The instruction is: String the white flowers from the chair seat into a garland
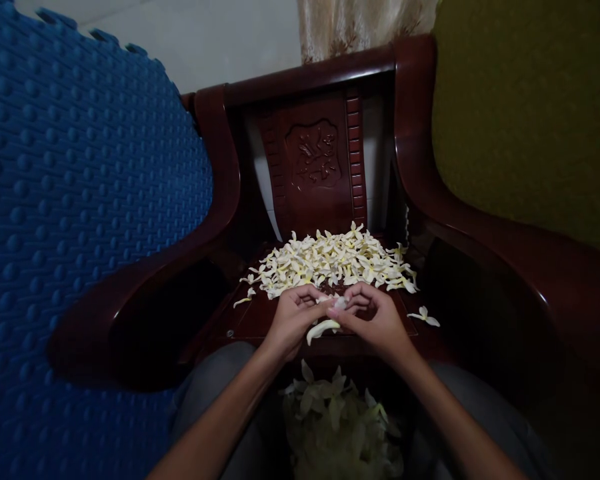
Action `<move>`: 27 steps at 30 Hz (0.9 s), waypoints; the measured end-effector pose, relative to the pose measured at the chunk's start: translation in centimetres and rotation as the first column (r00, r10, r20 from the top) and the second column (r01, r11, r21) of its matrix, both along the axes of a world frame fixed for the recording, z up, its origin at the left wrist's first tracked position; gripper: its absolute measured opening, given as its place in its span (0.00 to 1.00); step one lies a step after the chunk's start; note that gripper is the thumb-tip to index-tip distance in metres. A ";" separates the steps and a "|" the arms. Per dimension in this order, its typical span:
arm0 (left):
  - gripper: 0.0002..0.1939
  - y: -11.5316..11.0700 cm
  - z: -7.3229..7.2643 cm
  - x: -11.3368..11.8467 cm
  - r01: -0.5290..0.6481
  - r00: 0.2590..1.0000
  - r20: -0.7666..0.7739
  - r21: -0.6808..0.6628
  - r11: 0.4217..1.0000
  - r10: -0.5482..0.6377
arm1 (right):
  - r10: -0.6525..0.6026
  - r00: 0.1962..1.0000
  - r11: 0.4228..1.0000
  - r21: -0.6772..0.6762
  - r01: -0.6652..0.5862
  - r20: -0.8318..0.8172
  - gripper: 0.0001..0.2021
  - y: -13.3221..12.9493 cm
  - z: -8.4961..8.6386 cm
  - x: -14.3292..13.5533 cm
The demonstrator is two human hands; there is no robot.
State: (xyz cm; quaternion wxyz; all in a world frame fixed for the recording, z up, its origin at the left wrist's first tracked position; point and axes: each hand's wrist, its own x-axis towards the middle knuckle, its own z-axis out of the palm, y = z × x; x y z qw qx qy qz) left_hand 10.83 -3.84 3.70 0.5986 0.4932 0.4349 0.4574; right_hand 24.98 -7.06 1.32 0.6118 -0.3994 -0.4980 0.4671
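Left hand point(290, 320) and right hand point(377, 323) meet at their fingertips, and each one has its thumb and fingers closed on a white flower point(323, 329). One long curved petal of it comes out below the thumbs, on the side of the left hand; the rest is partly covered by the fingers. Just beyond both hands lies a wide heap of similar flowers point(330, 260), on the dark red wooden seat point(260, 319) of a chair. To the right of the right hand, one single flower point(425, 317) rests apart from the heap. Below the hands, between the two knees, there is a second mass of flowers point(340, 420); what contains it, I cannot tell. Far beyond the heap rises the carved backrest point(315, 153).
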 end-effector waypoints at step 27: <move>0.08 0.4 0.1 -0.5 0.169 0.986 -0.050 0.230 0.958 -0.162 | 0.038 0.998 0.999 -0.002 -0.038 -0.044 0.14 0.1 -0.1 1.1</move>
